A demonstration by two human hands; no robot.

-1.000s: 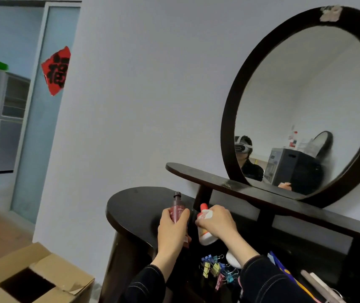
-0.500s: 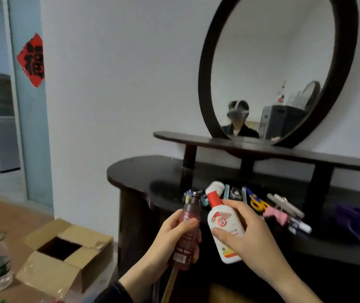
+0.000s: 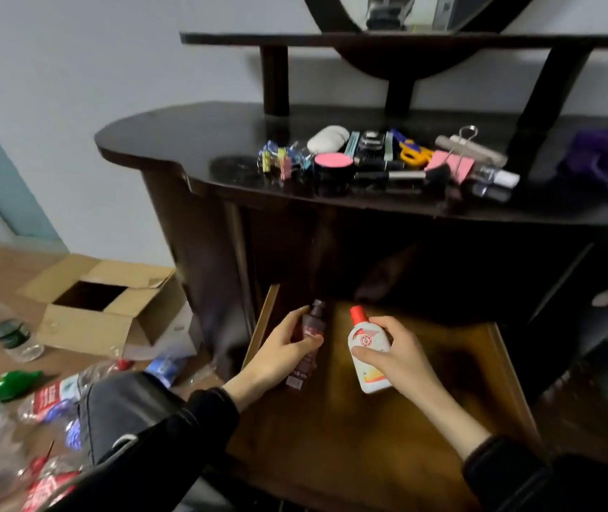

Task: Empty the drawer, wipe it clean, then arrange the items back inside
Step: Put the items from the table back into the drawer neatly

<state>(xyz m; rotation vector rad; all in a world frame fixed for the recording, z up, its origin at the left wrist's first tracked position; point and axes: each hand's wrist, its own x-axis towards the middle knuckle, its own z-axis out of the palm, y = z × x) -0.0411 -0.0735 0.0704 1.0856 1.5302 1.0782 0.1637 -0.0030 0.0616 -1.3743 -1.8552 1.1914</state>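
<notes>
The left grip point(image 3: 281, 348) is clamping a dark maroon plastic bottle point(image 3: 311, 323) and the right grip point(image 3: 402, 358) a white red-capped bottle point(image 3: 365, 339) — open wooden drawer point(image 3: 369, 456) lying beneath both.

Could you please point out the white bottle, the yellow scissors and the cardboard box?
white bottle point(image 3: 363, 338), head view, on its label.
yellow scissors point(image 3: 410, 154), head view, on a handle.
cardboard box point(image 3: 84, 330), head view, on its front wall.

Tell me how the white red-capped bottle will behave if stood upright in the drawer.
The white plastic bottle with a red cap looks tall and flattish, so upright it may tip; laid flat it probably won't roll. The right hand holds it easily, so it's likely light. The wooden drawer looks smooth; it might slide.
</notes>
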